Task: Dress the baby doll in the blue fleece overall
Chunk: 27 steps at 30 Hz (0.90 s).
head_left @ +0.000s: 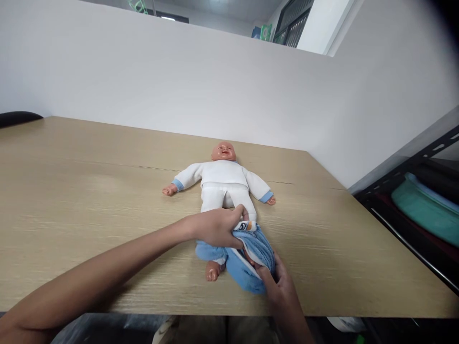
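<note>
where the pants (245, 277) bunch at the lower legs of the doll (224, 172), my left hand (218, 228) pinches the labelled edge, my right hand (281, 279) clamps the outer folds; cloth looks light, soft, not slippery, best held by that edge.

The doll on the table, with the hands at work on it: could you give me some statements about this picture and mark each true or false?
1. The doll lies face up on the table. True.
2. It is dressed all in red. False: its top is white, with blue cuffs.
3. The left hand and the right hand both hold the blue pants. True.
4. The doll is hugging itself. False: its arms are spread out to the sides.
5. A bare foot shows below the cloth. True.
</note>
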Motion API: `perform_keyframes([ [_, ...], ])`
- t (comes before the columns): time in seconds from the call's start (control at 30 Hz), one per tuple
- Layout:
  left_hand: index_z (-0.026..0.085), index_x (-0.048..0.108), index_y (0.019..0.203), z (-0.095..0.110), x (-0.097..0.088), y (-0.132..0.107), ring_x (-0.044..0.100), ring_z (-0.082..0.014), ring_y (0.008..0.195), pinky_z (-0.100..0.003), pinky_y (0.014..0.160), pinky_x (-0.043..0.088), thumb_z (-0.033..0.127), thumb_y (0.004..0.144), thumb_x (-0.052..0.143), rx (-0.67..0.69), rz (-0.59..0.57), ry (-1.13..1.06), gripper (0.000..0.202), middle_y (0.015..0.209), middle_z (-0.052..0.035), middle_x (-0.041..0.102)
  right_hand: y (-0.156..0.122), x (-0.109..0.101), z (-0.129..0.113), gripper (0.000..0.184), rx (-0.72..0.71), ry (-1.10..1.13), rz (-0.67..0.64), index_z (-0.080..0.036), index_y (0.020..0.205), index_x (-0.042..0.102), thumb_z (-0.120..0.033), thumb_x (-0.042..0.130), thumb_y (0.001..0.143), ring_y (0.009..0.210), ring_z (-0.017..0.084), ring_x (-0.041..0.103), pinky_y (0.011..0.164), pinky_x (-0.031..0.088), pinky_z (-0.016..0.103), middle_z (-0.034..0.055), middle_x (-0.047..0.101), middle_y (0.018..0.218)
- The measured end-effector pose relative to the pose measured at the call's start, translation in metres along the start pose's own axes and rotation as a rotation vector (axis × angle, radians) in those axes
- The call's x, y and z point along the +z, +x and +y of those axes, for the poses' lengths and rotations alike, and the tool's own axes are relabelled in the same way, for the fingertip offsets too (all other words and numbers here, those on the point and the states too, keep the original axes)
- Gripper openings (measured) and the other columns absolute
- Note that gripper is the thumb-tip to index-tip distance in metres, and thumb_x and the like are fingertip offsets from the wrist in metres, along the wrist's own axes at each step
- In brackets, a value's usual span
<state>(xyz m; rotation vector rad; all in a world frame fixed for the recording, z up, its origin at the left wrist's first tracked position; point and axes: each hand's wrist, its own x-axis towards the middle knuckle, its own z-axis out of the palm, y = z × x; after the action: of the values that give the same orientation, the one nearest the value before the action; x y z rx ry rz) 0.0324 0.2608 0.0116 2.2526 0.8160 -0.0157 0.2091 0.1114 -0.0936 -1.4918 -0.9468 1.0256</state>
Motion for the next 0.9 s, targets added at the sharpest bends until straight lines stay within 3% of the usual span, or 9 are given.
perform_keyframes([
  [0.17, 0.02, 0.044, 0.127, 0.003, -0.005, -0.001, 0.064, -0.0249, 0.086, -0.031, 0.071, 0.044, 0.034, 0.079, 0.074, -0.033, -0.031, -0.085, 0.058, 0.094, -0.002, 0.061, 0.004, -0.003, 0.018, 0.057, 0.03, 0.015, 0.079, -0.02, 0.135, 0.068, -0.043, 0.076, 0.083, 0.124, 0.035, 0.072, 0.102, 0.061, 0.044, 0.0122, 0.077, 0.131],
  [0.3, 0.018, 0.042, 0.13, 0.001, -0.003, 0.0, 0.065, -0.026, 0.091, -0.031, 0.075, 0.045, 0.033, 0.076, 0.076, 0.001, -0.03, -0.085, 0.065, 0.101, -0.005, 0.062, 0.009, -0.007, 0.028, 0.065, 0.064, 0.002, 0.134, -0.02, 0.138, 0.066, -0.042, 0.08, 0.079, 0.125, 0.036, 0.071, 0.106, 0.059, 0.046, 0.0123, 0.076, 0.132],
  [0.47, 0.016, 0.036, 0.138, -0.005, 0.0, 0.003, 0.066, -0.0285, 0.098, -0.033, 0.08, 0.048, 0.031, 0.076, 0.076, 0.089, -0.032, -0.077, 0.075, 0.111, -0.0102, 0.065, 0.016, -0.012, 0.018, 0.063, 0.018, 0.032, 0.052, -0.022, 0.135, 0.065, -0.05, 0.08, 0.08, 0.119, 0.034, 0.073, 0.102, 0.059, 0.043, 0.0108, 0.077, 0.128],
  [0.7, 0.016, 0.055, 0.131, -0.003, -0.008, 0.002, 0.066, -0.0286, 0.094, -0.034, 0.079, 0.048, 0.037, 0.082, 0.069, 0.068, 0.096, -0.034, 0.055, 0.104, -0.0089, 0.069, 0.031, -0.023, -0.009, 0.05, -0.143, -0.006, -0.023, -0.025, 0.132, 0.061, -0.044, 0.076, 0.088, 0.116, 0.025, 0.07, 0.097, 0.056, 0.03, 0.0053, 0.075, 0.125],
  [0.83, 0.018, 0.065, 0.1, -0.008, -0.015, 0.004, 0.062, -0.0193, 0.08, -0.03, 0.075, 0.047, 0.028, 0.081, 0.069, 0.189, 0.116, -0.147, 0.023, 0.09, -0.0011, 0.068, 0.055, -0.037, -0.02, 0.043, -0.162, -0.042, -0.197, -0.022, 0.118, 0.068, -0.049, 0.08, 0.086, 0.098, 0.025, 0.073, 0.087, 0.058, 0.032, 0.005, 0.077, 0.105],
  [0.9, 0.018, 0.062, 0.085, -0.01, -0.017, 0.004, 0.054, -0.0139, 0.068, -0.027, 0.067, 0.043, 0.024, 0.08, 0.07, 0.232, 0.079, -0.191, 0.012, 0.077, 0.0037, 0.06, 0.068, -0.045, -0.032, 0.042, -0.137, -0.087, -0.339, -0.022, 0.118, 0.07, -0.049, 0.081, 0.087, 0.101, 0.027, 0.073, 0.09, 0.059, 0.035, 0.0059, 0.078, 0.107],
])
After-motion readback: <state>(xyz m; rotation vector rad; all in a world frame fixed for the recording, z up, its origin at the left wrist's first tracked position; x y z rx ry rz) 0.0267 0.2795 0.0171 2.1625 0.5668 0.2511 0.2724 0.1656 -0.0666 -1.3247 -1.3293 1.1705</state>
